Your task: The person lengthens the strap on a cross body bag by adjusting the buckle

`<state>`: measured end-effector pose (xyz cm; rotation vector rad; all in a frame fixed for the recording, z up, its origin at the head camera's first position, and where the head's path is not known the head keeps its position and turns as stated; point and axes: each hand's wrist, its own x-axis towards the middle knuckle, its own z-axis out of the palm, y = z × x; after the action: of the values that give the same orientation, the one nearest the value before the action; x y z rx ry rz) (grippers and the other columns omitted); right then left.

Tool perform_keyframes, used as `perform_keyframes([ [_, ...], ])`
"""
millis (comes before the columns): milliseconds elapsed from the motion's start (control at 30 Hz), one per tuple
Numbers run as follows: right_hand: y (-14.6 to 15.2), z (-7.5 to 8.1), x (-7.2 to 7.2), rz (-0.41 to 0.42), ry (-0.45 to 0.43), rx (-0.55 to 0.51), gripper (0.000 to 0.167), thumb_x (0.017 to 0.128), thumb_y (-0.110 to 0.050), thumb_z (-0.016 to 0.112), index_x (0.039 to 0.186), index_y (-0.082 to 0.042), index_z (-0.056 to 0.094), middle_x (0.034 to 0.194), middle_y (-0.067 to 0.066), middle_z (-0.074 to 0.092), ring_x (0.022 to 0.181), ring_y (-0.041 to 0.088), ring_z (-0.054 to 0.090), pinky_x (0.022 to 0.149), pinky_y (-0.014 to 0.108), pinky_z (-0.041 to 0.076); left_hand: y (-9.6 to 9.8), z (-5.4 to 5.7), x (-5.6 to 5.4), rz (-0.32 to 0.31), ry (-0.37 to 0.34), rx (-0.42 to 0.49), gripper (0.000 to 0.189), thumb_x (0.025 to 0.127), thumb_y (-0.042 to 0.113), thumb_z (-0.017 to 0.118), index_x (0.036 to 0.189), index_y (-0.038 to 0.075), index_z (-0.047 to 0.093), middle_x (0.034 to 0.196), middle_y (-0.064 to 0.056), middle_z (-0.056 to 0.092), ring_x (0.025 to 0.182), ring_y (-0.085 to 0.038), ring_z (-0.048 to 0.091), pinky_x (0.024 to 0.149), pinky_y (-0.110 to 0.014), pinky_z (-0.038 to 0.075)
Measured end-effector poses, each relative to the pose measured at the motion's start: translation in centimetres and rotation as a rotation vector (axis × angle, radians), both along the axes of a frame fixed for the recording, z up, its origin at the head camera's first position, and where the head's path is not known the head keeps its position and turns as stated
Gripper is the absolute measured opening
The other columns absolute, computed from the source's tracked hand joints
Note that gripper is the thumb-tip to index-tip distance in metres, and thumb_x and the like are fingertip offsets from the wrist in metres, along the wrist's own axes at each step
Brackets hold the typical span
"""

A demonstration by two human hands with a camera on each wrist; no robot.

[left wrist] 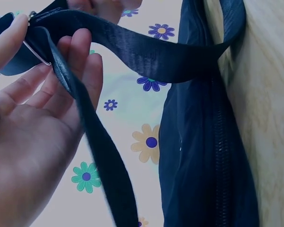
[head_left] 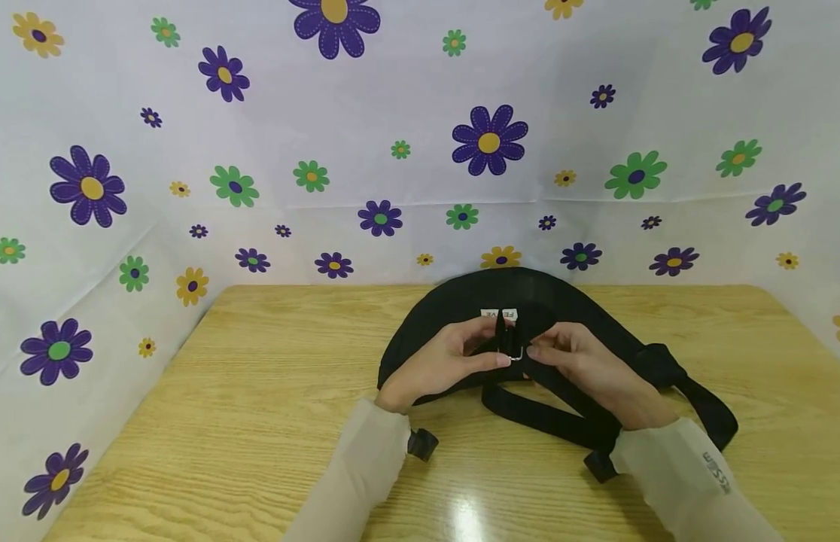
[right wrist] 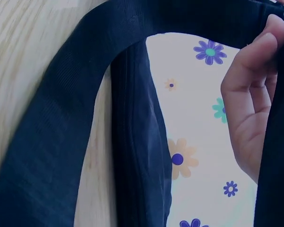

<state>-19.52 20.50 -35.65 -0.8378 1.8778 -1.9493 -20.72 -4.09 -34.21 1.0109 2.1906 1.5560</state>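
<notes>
Left hand (head_left: 442, 361) and right hand (head_left: 592, 369) hold strap (head_left: 549, 420) at buckle (head_left: 520, 357)

Head view: the black bag (head_left: 416, 342) is on the table (head_left: 244, 429), at about 1 o'clock from the table's middle, its rounded edge toward 12. Both hands are over its near side. The left hand, at 9 o'clock from the metal buckle, pinches buckle and strap, its thumb against the frame. The right hand, at 3 o'clock, has thumb and forefinger pinched narrowly on the strap just beside the buckle. A white label (head_left: 509, 313) shows on the bag at 11 o'clock from the buckle, partly hidden. The left clip (head_left: 424, 445) lies between 7 and 8 o'clock, near the left sleeve; the right clip (head_left: 600, 466) is at 5, just beside the right sleeve. Flowered cloth (head_left: 379, 90) hangs at 12.

Left wrist view: the left hand is at 9 o'clock, its thumb on the buckle at 10, other fingers partly bent behind the strap. The bag's zip (left wrist: 221, 161) runs down at 4 o'clock.

Right wrist view: the right hand is at 3 o'clock, its fingers bent up to the strap at 2; a hanging band at 4 partly covers it. The strap arches over 12 down to 8, the bag at 6.
</notes>
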Motion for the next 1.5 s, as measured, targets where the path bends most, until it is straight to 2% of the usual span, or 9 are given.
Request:
perform_keyframes([
  [200,-0.3,0.4,0.2,-0.034,0.009,0.015,0.034,0.103,0.006,0.047,0.102,-0.015,0.073,0.09,-0.001,0.071,0.077,0.014,0.064,0.067,0.028,0.055,0.3,-0.3,-0.1,-0.017,0.018,-0.013,0.05,0.101,0.012,0.065,0.146,-0.001,0.049,0.129,-0.014,0.064,0.118,-0.015,0.059,0.098,-0.026,0.045],
  [433,-0.5,0.8,0.5,-0.059,-0.008,0.008,0.029,0.103,0.005,0.049,0.107,-0.013,0.071,0.097,-0.001,0.074,0.079,0.013,0.066,0.068,0.027,0.055,0.4,-0.4,-0.1,0.005,0.028,-0.039,0.05,0.101,0.014,0.065,0.146,0.0,0.049,0.127,-0.013,0.064,0.117,-0.014,0.058,0.096,-0.024,0.045],
  [700,-0.8,1.1,0.9,-0.127,-0.016,0.035,0.015,0.102,0.004,0.054,0.115,-0.001,0.059,0.103,0.0,0.074,0.079,0.015,0.067,0.07,0.03,0.057,0.3,-0.5,0.0,-0.008,0.004,0.014,0.049,0.102,0.013,0.062,0.147,0.001,0.047,0.128,-0.014,0.063,0.117,-0.016,0.059,0.097,-0.028,0.047],
  [900,-0.9,1.5,1.2,-0.153,0.054,0.125,0.036,0.098,0.003,0.061,0.127,0.017,0.045,0.103,0.002,0.071,0.077,0.017,0.068,0.072,0.031,0.058,0.4,-0.6,0.1,0.042,0.027,0.018,0.048,0.101,0.012,0.065,0.143,0.001,0.046,0.126,-0.014,0.065,0.118,-0.018,0.059,0.099,-0.029,0.045],
  [1067,-1.2,1.6,1.1,-0.189,0.134,0.196,0.033,0.097,0.001,0.065,0.12,0.019,0.051,0.095,0.005,0.068,0.072,0.017,0.066,0.068,0.03,0.058,0.3,-0.6,0.1,0.043,0.02,0.034,0.045,0.096,0.007,0.071,0.135,0.001,0.048,0.122,-0.012,0.066,0.115,-0.016,0.061,0.1,-0.029,0.044],
  [1200,-1.2,1.6,1.1,-0.195,0.141,0.202,0.028,0.097,0.002,0.063,0.116,0.019,0.053,0.093,0.008,0.067,0.071,0.018,0.067,0.068,0.03,0.058,0.2,-0.7,0.1,0.043,0.042,0.024,0.046,0.093,0.004,0.074,0.133,0.001,0.051,0.119,-0.012,0.066,0.11,-0.016,0.062,0.098,-0.028,0.046],
  [1367,-1.4,1.7,1.3,-0.219,0.134,0.219,0.029,0.095,0.0,0.066,0.116,0.018,0.056,0.093,0.008,0.066,0.071,0.017,0.066,0.066,0.03,0.057,0.3,-0.7,0.1,0.074,0.102,-0.015,0.043,0.094,0.008,0.074,0.13,0.002,0.053,0.121,-0.013,0.068,0.118,-0.018,0.061,0.1,-0.03,0.045],
  [1500,-1.8,1.6,1.3,-0.231,0.194,0.233,0.024,0.095,0.0,0.068,0.111,0.016,0.06,0.087,0.005,0.067,0.069,0.018,0.064,0.064,0.029,0.056,0.4,-0.6,0.1,0.093,0.127,-0.037,0.041,0.094,0.009,0.074,0.129,0.001,0.054,0.123,-0.014,0.068,0.124,-0.021,0.058,0.103,-0.033,0.044],
])
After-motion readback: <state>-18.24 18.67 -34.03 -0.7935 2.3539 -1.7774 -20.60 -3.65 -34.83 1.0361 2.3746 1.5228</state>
